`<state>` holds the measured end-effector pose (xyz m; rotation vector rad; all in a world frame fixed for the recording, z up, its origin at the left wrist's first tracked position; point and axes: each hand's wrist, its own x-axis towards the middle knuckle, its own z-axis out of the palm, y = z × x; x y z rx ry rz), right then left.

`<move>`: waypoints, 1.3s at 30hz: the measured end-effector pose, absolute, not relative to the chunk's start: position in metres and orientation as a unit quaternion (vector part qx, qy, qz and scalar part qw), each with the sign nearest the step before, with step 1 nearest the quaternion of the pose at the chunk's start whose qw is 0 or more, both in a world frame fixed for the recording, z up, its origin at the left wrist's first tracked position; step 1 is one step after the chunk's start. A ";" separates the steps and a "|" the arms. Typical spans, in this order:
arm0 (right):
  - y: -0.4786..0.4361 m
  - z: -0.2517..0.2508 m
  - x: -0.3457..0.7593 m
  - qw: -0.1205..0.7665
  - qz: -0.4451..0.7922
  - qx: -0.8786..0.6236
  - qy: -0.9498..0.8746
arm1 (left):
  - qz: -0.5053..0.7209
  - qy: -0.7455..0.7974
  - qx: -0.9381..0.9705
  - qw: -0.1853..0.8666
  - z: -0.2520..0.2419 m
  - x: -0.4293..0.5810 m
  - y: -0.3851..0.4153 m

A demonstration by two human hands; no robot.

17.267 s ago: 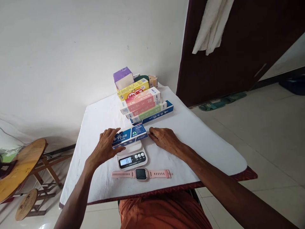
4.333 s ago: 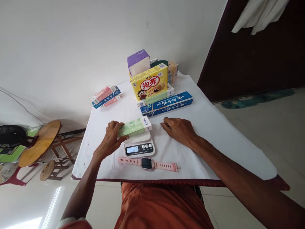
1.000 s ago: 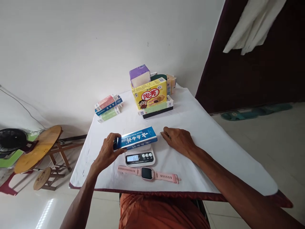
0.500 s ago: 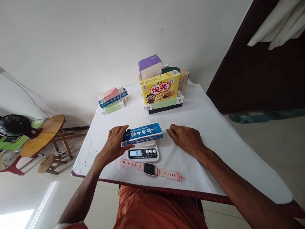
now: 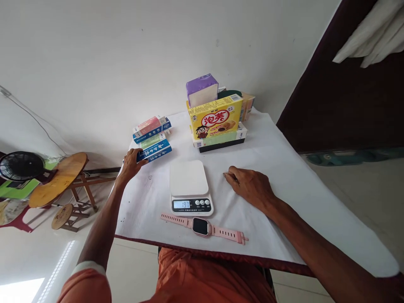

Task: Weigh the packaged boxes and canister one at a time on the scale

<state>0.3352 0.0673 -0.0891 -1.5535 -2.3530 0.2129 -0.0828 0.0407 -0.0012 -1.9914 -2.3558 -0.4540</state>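
Note:
My left hand grips the left end of a blue toothpaste box at the left of the table, just in front of the other small boxes. To its right sits a white digital scale with a bare platform; its display reads about 197, with any decimal point hard to make out. My right hand rests on the cloth right of the scale, fingers curled in and nothing visible in them. A pink-strapped smartwatch lies stretched out in front of the scale.
Behind the blue box are a pink-and-blue box and a green box. At the back stand a yellow puff snack box, a purple tissue pack and several other boxes. The white tablecloth drapes over the edges.
My left hand has carried the toothpaste box off the scale, left and back to the small boxes. The scale's reading has changed. My right hand stays in place.

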 end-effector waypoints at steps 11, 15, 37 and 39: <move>0.069 -0.095 0.337 0.179 0.076 -0.538 -0.820 | -0.119 -0.769 -0.627 0.012 -0.024 -0.104 0.095; 0.069 -0.096 0.337 0.183 0.074 -0.537 -0.820 | -0.119 -0.772 -0.625 0.006 -0.023 -0.104 0.097; 0.066 -0.086 0.335 0.146 0.091 -0.549 -0.818 | -0.166 -0.779 -0.587 0.144 -0.006 -0.102 0.129; 0.066 -0.085 0.334 0.137 0.088 -0.552 -0.818 | -0.162 -0.780 -0.587 0.143 -0.006 -0.098 0.129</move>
